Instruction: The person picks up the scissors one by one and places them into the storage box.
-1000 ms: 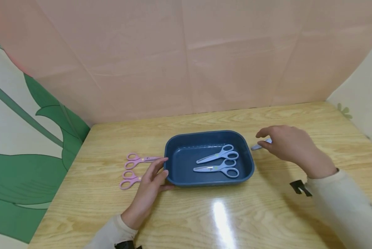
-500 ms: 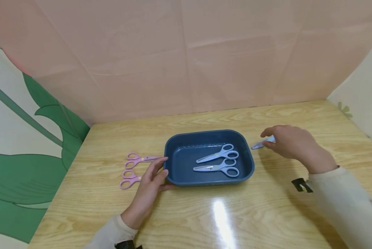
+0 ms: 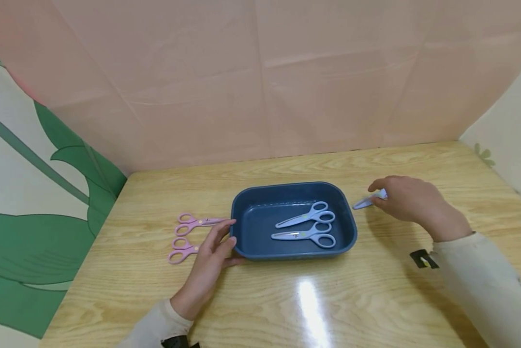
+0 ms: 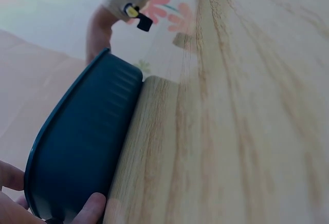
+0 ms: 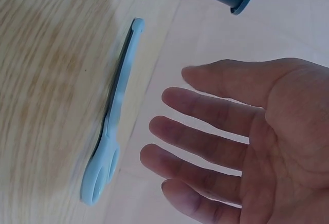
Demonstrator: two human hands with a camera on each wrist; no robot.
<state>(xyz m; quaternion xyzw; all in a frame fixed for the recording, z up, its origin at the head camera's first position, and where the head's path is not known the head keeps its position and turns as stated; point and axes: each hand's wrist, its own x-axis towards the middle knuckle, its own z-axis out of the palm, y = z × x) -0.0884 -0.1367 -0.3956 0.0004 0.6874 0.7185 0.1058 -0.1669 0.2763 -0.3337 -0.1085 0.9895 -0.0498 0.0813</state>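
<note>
My left hand (image 3: pixel 215 246) holds the left end of a dark blue plastic bin (image 3: pixel 260 257), with fingertips at its rim; in the left wrist view a digit (image 4: pixel 92 208) presses low on the bin's outer wall. Two light blue scissors (image 3: pixel 310 215) (image 3: pixel 305 235) lie inside, handles to the right. Beyond the bin's right end, my right hand (image 3: pixel 406 198) hovers over a third pair of light blue scissors (image 3: pixel 364 201). The right wrist view shows its fingers spread and apart from those scissors (image 5: pixel 115 121), which lie on the table; the palm has nothing in it.
Two pink scissors (image 3: pixel 188 224) (image 3: pixel 183 250) lie on the wooden table (image 3: pixel 260 299) left of the bin, partly behind my left hand. A pink sheet (image 3: pixel 260 82) stands along the table's back edge. Painted walls border both sides.
My right hand has shifted slightly to the right, uncovering more of the light blue scissors under it. My left hand, the bin and the scissors in it have stayed put.
</note>
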